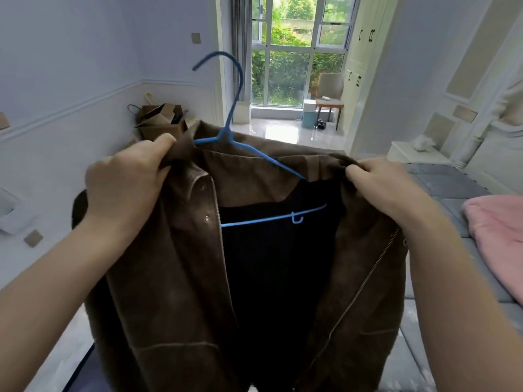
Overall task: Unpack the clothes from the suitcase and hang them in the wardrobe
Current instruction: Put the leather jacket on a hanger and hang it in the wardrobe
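Observation:
A brown zip-front jacket point(175, 278) hangs open in front of me on a blue wire hanger point(236, 108), whose hook sticks up above the collar. Its dark lining and the hanger's lower bar show inside. My left hand point(127, 182) grips the jacket's left shoulder near the collar. My right hand point(379, 188) pinches the right shoulder fabric. The white wardrobe point(359, 60) with black handles stands at the far right by the window. The suitcase is hidden from view.
A bed point(452, 193) with a grey cover and a pink blanket point(498, 239) lies on the right. Paper bags and boxes point(161, 117) sit by the left wall. A chair point(329, 97) and a teal box point(308, 117) stand near the window.

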Demonstrator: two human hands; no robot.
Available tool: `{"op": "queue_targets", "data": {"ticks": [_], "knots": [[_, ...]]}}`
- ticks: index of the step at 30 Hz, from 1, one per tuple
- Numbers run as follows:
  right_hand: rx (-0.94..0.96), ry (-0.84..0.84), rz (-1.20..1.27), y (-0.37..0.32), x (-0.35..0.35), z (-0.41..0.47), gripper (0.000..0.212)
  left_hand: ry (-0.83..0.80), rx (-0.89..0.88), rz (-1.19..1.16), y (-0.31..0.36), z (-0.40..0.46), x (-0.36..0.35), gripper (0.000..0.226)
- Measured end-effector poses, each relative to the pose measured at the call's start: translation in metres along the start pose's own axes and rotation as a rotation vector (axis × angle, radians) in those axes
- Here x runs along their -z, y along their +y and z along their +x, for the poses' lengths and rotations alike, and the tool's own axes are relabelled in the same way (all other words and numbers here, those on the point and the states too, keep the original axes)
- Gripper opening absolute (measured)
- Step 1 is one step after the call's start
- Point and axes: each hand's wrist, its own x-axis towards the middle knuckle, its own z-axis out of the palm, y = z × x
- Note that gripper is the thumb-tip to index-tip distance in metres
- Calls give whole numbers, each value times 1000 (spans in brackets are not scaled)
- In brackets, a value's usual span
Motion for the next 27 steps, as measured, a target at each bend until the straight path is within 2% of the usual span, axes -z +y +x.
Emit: {"op": "queue_targets", "data": {"ticks": [3,7,9,11,15,18,20,23,25,27], "knots": [[-33,44,179,1,-3,1,31,3,-26,-57,3,-1,4,26],[-162,54,445,-13,-11,2,19,-93,-145,-220,30,-10,4,32],[-196,2,589,-26,-17,1,15,-162,-184,-232,49,-17,-3,26],[-150,-98,655,-36,-22,-1,14,-204,-193,-254,60,-22,-10,22],[114,-239,526,-27,-21,-6,17,-149,-66,-415,46,-17,-9,18],[334,-227,123,-11,-22,-2,33,-94,-15,-456,31,-14,-2,21],[344,-99,-160,-8,-30,-4,33,-93,-29,-476,26,-13,3,18],[407,212,-489,-6,-45,-9,46,-116,-47,-470,20,-16,7,16],[523,357,-531,-3,-51,-9,53,-120,-38,-467,11,-19,9,14],[599,420,-399,-4,-57,-9,49,-143,-39,-484,3,-21,9,10]]}}
